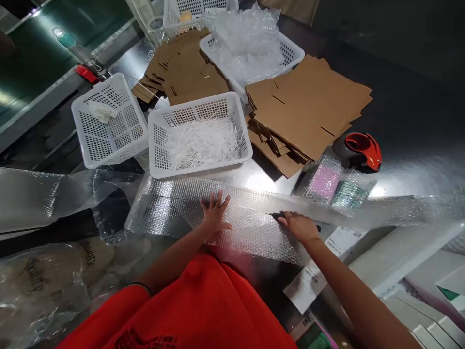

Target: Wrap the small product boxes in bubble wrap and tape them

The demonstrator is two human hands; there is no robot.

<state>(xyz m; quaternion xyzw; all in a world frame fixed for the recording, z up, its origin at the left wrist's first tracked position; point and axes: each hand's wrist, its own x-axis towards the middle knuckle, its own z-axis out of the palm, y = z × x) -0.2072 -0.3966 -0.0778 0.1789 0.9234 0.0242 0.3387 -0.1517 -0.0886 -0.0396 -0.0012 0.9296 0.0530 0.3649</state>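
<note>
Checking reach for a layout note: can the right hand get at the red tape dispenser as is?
Reach, probably yes; grip, likely not: the right hand holds a black cutter. Wrapped packs lie between it and the tape dispenser, seemingly low enough to reach over.
</note>
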